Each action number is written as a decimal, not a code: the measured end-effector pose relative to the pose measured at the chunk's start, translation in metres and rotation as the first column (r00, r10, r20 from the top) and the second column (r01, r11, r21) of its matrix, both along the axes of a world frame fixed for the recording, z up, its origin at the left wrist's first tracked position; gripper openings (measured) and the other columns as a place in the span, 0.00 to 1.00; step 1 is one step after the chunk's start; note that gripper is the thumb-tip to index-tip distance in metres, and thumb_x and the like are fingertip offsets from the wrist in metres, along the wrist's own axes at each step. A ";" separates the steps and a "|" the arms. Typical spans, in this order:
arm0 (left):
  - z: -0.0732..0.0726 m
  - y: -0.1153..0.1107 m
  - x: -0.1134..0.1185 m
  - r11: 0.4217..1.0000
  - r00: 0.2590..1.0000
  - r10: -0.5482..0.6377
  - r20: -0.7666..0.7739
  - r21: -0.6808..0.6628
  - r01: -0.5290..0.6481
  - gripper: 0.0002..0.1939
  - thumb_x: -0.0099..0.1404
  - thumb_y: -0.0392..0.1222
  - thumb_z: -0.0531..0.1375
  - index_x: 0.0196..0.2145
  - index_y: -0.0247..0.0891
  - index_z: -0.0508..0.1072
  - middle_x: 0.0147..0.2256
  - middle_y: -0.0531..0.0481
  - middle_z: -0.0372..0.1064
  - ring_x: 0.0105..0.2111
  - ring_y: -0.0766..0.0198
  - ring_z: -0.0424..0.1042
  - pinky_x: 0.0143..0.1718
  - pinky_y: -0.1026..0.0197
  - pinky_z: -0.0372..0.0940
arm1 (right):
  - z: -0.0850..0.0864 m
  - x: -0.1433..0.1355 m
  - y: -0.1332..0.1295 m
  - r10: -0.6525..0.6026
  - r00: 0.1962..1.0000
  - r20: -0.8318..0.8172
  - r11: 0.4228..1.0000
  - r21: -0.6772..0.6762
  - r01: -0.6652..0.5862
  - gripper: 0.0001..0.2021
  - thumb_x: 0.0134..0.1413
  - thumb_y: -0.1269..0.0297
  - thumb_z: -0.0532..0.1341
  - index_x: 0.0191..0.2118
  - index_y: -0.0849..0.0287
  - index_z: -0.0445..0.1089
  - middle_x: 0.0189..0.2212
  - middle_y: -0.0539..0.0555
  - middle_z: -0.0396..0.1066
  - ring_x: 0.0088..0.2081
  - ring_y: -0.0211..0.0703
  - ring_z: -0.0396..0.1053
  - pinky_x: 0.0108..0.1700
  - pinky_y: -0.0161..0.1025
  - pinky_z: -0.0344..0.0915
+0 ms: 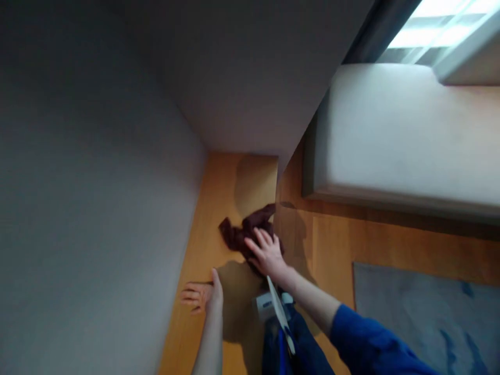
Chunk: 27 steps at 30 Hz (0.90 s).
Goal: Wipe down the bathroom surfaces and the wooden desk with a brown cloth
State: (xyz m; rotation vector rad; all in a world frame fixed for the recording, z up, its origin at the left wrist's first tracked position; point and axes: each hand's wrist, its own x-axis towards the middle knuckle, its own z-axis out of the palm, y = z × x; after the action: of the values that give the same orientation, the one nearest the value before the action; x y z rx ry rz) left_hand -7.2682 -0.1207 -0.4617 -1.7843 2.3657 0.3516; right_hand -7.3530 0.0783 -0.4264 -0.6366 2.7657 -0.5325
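Observation:
My right hand (267, 255) lies on a crumpled dark maroon cloth (234, 237), fingers spread over it and pointing up and left. The cloth rests on the wooden surface (219, 177), and the hand hides part of it. To the lower left, my left hand (203, 296) is open against the same wood, near the grey wall, with nothing in it. Below my right hand, a long white strip (280, 312) hangs in front of my dark trousers (304, 344). A small pale box-like thing (265, 306) shows beside it, too blurred to name.
A grey wall (117, 208) rises on the left, and another wall (250, 104) stands ahead. At the upper right is a pale sofa-like block (390, 130) under a bright window (437, 31). A grey-blue rug (410, 312) lies at the lower right.

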 end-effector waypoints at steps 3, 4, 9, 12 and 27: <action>0.002 0.006 -0.001 1.000 0.999 0.005 -0.040 -0.030 -0.007 0.54 0.55 0.71 0.44 0.64 0.23 0.41 0.65 0.27 0.34 0.64 0.33 0.33 0.57 0.27 0.40 | 0.001 0.106 0.000 0.165 0.965 0.202 0.984 -0.104 -0.146 0.24 0.57 0.53 0.53 0.60 0.38 0.56 0.64 0.58 0.48 0.62 0.61 0.50 0.55 0.68 0.52; 0.004 0.009 -0.002 0.999 0.999 0.006 -0.052 -0.044 -0.009 0.54 0.55 0.72 0.43 0.65 0.24 0.40 0.65 0.28 0.34 0.64 0.34 0.33 0.57 0.28 0.40 | 0.002 0.131 0.004 0.233 0.941 0.246 0.968 -0.155 -0.199 0.22 0.59 0.52 0.51 0.59 0.37 0.56 0.64 0.56 0.49 0.62 0.59 0.51 0.55 0.67 0.54; 0.025 0.028 -0.011 0.999 1.000 0.014 0.017 -0.038 -0.014 0.55 0.53 0.72 0.39 0.64 0.24 0.38 0.65 0.29 0.32 0.64 0.36 0.32 0.59 0.33 0.41 | 0.001 0.135 0.030 0.207 0.970 0.131 0.925 -0.349 -0.150 0.20 0.61 0.59 0.48 0.58 0.40 0.59 0.63 0.53 0.52 0.64 0.53 0.46 0.58 0.65 0.51; 0.032 0.034 -0.013 1.000 0.995 0.005 0.104 0.002 -0.005 0.54 0.54 0.71 0.38 0.65 0.25 0.35 0.66 0.32 0.29 0.64 0.39 0.31 0.60 0.37 0.41 | -0.013 0.041 0.039 -0.229 0.973 0.033 0.862 -0.458 0.218 0.19 0.57 0.67 0.51 0.53 0.50 0.67 0.61 0.58 0.54 0.64 0.54 0.46 0.60 0.59 0.51; 0.017 0.033 -0.009 0.999 0.988 -0.032 0.149 0.031 0.027 0.54 0.57 0.69 0.46 0.64 0.20 0.38 0.65 0.28 0.29 0.64 0.37 0.32 0.59 0.34 0.41 | -0.085 0.078 0.031 -0.597 0.539 0.594 0.392 -0.370 0.842 0.33 0.60 0.44 0.34 0.65 0.53 0.48 0.50 0.63 0.68 0.51 0.47 0.68 0.50 0.50 0.67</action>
State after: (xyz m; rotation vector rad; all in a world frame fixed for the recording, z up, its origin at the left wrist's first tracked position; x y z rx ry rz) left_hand -7.2771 -0.0874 -0.4451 -1.6980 2.2701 0.2376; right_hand -7.2751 0.1089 -0.5115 0.6838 2.2866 -1.6243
